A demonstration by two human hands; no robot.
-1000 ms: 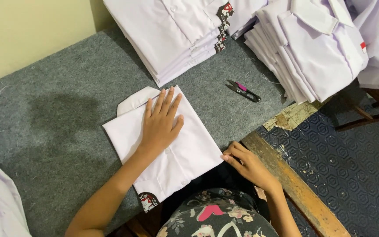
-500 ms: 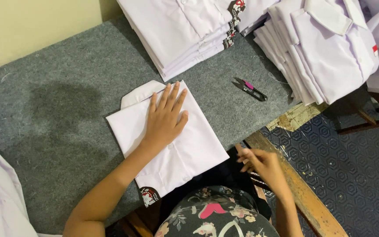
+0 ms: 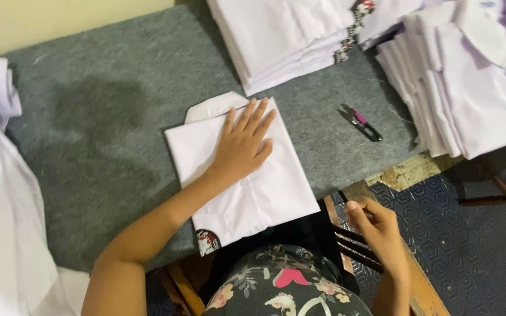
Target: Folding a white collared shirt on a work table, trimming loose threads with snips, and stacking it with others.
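Observation:
A folded white shirt (image 3: pixel 265 193) lies on the grey felt table (image 3: pixel 118 134), its collar toward the far side and a small patterned badge at its near corner. My left hand (image 3: pixel 242 143) rests flat on the shirt, fingers spread. Off the table's near edge, my right hand (image 3: pixel 376 225) hovers over a wooden bench with its fingers curled together; whether it pinches anything is too small to tell.
Two stacks of folded white shirts (image 3: pixel 288 35) (image 3: pixel 475 76) sit at the far and right sides of the table. A small thread snipper with a pink handle (image 3: pixel 359 122) lies between them. Loose white cloth (image 3: pixel 1 193) hangs at the left. Patterned blue floor (image 3: pixel 469 251) lies to the right.
My right hand has left the shirt's near right corner and drawn back off the table toward the bench. My left hand stays flat on the shirt.

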